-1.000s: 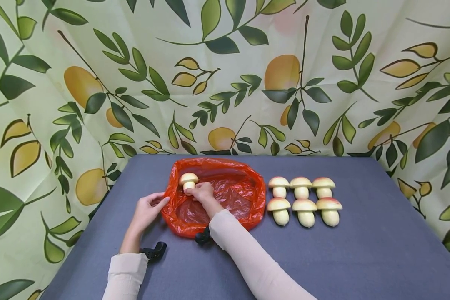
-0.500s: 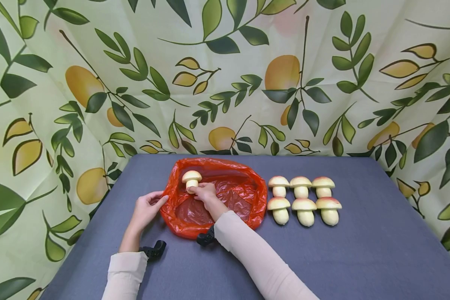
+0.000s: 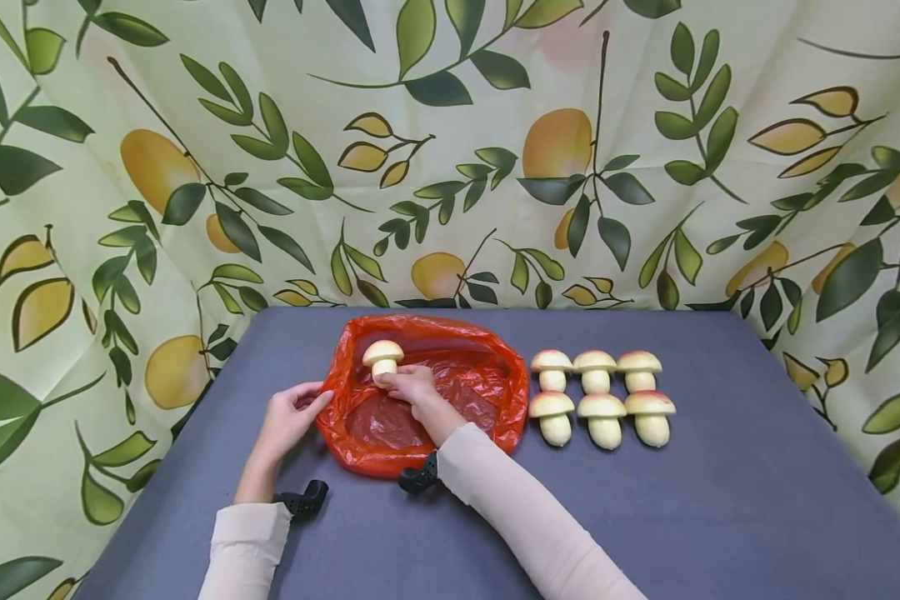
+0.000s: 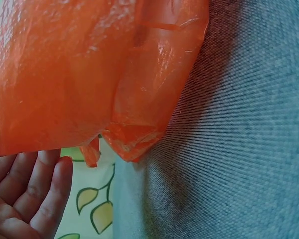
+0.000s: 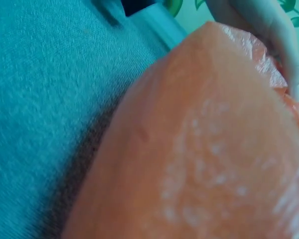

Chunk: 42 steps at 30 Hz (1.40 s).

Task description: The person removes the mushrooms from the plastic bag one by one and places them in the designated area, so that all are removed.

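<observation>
In the head view my right hand (image 3: 414, 387) reaches into an open red plastic bag (image 3: 510, 367) and pinches the stem of a toy mushroom (image 3: 383, 353). The mushroom stands upright, cap uppermost, near the bag's left inner side. My left hand (image 3: 291, 417) holds the bag's left rim between thumb and fingers. Seen from the left wrist, the left fingers (image 4: 32, 186) meet the bag's edge, and the red plastic fills much of the picture. From the right wrist, the bag hides the right hand and the mushroom; part of the left hand (image 5: 259, 25) shows at the rim.
Right of the bag, several more toy mushrooms (image 3: 602, 417) lie in two rows on the grey-blue table (image 3: 720, 517). A cloth with leaf and fruit print (image 3: 450, 150) hangs behind and beside the table. Each wrist wears a small black camera (image 3: 307, 500).
The right hand and its mushroom shifted slightly right and upward in the head view, then stayed nearly still. The left hand keeps the rim. The head view has shifted a little.
</observation>
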{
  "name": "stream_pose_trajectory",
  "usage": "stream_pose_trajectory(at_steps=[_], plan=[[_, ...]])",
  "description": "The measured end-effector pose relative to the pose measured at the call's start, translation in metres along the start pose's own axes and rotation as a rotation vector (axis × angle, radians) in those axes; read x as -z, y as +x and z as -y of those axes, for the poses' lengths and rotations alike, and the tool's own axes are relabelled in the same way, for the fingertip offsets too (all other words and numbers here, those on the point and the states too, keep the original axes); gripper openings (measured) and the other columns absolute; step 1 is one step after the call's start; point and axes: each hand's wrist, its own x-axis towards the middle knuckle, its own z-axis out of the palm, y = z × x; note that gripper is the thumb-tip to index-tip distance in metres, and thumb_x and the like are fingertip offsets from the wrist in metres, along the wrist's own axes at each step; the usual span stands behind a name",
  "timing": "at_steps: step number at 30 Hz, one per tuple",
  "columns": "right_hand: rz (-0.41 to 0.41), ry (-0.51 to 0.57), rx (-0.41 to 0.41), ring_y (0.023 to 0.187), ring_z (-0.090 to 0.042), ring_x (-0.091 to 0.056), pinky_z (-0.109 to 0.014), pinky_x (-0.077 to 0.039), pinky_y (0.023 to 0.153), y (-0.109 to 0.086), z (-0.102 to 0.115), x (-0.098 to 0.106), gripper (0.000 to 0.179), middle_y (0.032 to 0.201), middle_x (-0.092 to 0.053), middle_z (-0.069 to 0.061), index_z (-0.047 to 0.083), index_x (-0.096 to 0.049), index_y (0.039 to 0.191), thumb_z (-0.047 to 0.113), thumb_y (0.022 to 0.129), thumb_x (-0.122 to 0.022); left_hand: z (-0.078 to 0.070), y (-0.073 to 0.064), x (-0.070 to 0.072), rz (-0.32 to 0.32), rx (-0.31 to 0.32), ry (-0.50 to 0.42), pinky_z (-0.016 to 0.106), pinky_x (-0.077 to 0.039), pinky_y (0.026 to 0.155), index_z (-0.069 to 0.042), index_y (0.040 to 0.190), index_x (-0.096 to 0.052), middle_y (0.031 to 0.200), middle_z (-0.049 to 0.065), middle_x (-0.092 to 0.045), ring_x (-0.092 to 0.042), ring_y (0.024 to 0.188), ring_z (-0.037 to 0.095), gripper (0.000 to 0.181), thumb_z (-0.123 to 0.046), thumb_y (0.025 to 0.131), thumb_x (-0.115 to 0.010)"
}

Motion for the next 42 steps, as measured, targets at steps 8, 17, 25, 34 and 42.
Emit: stream_pose_trajectory(at_steps=[8,17,25,34,42], plan=[[0.019,0.018,-0.04,0.082,-0.016,-0.073,-0.028,-0.058,0.083,-0.004,0.0,0.001,0.039,0.103,-0.07,-0.014,-0.004,-0.063,0.113,0.015,0.082,-0.076,0.0,-0.001,0.001,-0.007,-0.02,0.002,0.009,-0.048,0.07,0.008,0.116,-0.064,0.106,0.028,-0.069,-0.055,0.073,-0.014,0.033,-0.015,0.093,-0.063],[0.091,0.08,-0.085,0.07,-0.006,-0.067,-0.027,-0.057,0.083,-0.013,0.001,0.013,0.046,0.099,-0.07,-0.009,-0.004,-0.059,0.123,0.014,0.084,-0.073,-0.001,-0.002,0.002,0.009,0.007,0.027,0.009,-0.048,0.07,0.005,0.119,-0.064,0.109,0.026,-0.069,-0.055,0.074,-0.011,0.036,-0.021,0.094,-0.062],[0.115,0.088,-0.083,0.09,-0.016,-0.072,-0.031,-0.055,0.089,-0.019,0.005,0.02,0.056,0.121,-0.065,-0.02,-0.006,-0.049,0.132,0.012,0.084,-0.073,0.0,-0.001,0.002,0.014,0.001,0.029,0.008,-0.048,0.071,0.005,0.119,-0.064,0.11,0.026,-0.068,-0.055,0.075,-0.012,0.037,-0.022,0.094,-0.062],[0.151,0.065,-0.083,0.085,-0.014,-0.072,-0.031,-0.055,0.09,-0.029,0.012,0.025,0.048,0.116,-0.069,-0.017,-0.003,-0.057,0.126,0.015,0.085,-0.073,0.002,-0.002,0.001,-0.002,-0.018,0.03,0.008,-0.048,0.071,0.007,0.117,-0.064,0.107,0.027,-0.068,-0.054,0.074,-0.013,0.034,-0.018,0.093,-0.062],[0.183,0.05,-0.072,0.088,-0.013,-0.071,-0.031,-0.054,0.092,-0.037,0.016,0.028,0.043,0.117,-0.069,-0.017,-0.001,-0.06,0.124,0.015,0.086,-0.072,0.002,-0.002,0.0,-0.013,-0.03,0.027,0.008,-0.048,0.07,0.007,0.115,-0.065,0.105,0.028,-0.069,-0.054,0.073,-0.013,0.033,-0.017,0.093,-0.063]])
